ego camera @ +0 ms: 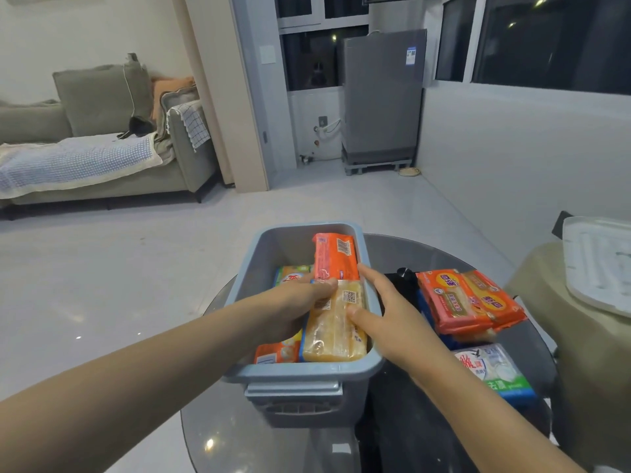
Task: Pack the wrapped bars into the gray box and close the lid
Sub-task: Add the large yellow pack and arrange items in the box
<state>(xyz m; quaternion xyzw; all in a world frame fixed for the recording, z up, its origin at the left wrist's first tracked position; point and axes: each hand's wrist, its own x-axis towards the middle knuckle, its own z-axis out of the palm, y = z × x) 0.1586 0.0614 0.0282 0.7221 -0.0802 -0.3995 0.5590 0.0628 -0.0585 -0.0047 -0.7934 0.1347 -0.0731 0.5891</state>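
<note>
Both hands in the gray box (370,264) — left hand (300,302) and right hand (386,308) gripping a yellow bar (333,336); barcode, QR code showing, wording unreadable.

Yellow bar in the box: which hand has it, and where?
Both. The left hand grips the yellow bar at its far left edge; the right hand pinches its right side.

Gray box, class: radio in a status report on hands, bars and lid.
Both hands in the gray box: left hand and right hand gripping the yellow bar. Orange bars still outside on the table. Lid not on.
</note>
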